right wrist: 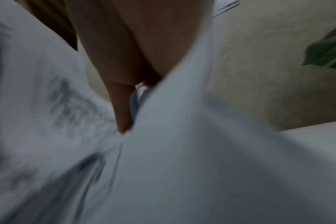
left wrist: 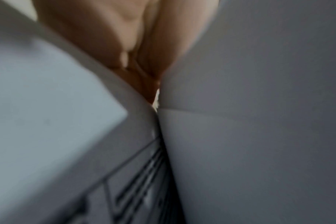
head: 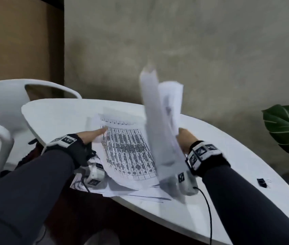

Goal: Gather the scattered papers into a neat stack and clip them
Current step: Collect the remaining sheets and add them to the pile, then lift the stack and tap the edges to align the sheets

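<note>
Two hands [head: 94,136], one binder clip [head: 261,182], one table [head: 55,114], one chair [head: 7,103], several papers [head: 127,152].

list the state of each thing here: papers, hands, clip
lifted sheets: raised off the table, blurred, gripped by the right hand
printed table sheet: flat on top of the loose pile, left hand on its edge
loose pile: fanned out, not squared
binder clip: on the table, unused

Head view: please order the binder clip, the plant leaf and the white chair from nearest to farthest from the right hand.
From the right hand:
1. Binder clip, on the table at its right, toward the near edge.
2. Plant leaf, beyond the table's right edge.
3. White chair, far left, past the left hand.
</note>
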A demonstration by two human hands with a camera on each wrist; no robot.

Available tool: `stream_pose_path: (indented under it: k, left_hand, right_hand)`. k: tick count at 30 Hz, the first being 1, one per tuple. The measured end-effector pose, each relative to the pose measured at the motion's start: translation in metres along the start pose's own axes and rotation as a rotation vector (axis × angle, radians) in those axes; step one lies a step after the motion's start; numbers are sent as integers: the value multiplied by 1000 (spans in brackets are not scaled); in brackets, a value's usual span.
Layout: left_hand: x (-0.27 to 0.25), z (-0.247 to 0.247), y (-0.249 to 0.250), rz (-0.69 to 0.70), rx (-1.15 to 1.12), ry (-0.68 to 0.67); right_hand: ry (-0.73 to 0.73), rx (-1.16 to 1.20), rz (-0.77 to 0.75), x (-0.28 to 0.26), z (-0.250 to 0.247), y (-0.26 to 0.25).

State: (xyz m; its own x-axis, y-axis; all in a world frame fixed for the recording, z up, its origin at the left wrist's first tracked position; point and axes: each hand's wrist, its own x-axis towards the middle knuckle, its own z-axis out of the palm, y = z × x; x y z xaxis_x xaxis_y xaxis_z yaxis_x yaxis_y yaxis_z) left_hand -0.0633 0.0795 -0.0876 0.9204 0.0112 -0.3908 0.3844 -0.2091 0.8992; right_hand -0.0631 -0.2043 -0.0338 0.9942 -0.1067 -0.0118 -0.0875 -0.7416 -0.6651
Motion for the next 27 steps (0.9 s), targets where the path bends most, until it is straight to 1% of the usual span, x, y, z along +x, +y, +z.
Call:
stream_pose_path:
  k: [1,2,3,4,5,6,8,9,10,11,12,13,14,15,16,17,19,21,22,23,25,27]
  left_hand:
    - [-7,3,2,26,-71,46]
    - [-9,6,5,75,-99,98]
    - [-20,9,8,99,-196,137]
    - [-28,12,10,123,-246,140]
    - [-33,14,10,121,-287,120]
    - [-32,14,9,121,-296,64]
    - [-40,11,10,42,-281,-33]
    - [-39,10,10,6,-209,-46]
    - [-34,8,11,-10,-86,-31]
    - [-31,8,11,4,30,5]
    - [-24,8,8,38,128,39]
    - [-19,7,8,91,169,50]
    - [-13,6,9,161,148,19]
    - [0,4,8,240,85,-11]
    - [4,5,9,311,19,-40]
    - [4,7,15,374,-41,-71]
    - [-3,13,32,470,-134,-137]
    - [-10,20,56,553,-160,-195]
    - [-12,24,70,588,-164,-185]
    - [-13,28,82,630,-175,-150]
    - [-16,35,105,696,-162,-35]
    - [-20,40,121,758,-144,53]
  right_hand:
    - [-111,-247,13,0,12,8]
    - [-215,-415,40,-1,22,12]
    - [-276,-496,71,-2,27,15]
    - [-294,-520,85,-4,30,14]
    - [-290,-525,85,-3,34,13]
    - [-286,-506,78,-2,36,12]
    - [-343,-406,80,2,43,9]
    - [-386,-307,96,3,45,8]
    - [-415,-216,120,4,46,8]
    - [-420,-169,137,6,46,10]
    - [-394,-147,149,7,43,14]
    - [-333,-135,148,7,39,17]
    - [-238,-113,155,8,32,22]
    - [-145,-42,171,9,24,28]
    - [-82,77,193,8,16,33]
    - [-54,231,196,6,8,37]
    - [-59,527,133,0,-4,40]
    - [4,837,57,-6,-18,34]
    - [58,964,11,-9,-26,28]
    - [116,1033,-45,-13,-34,20]
    - [240,1016,-150,-21,-50,1]
    - [328,961,-225,-27,-62,-12]
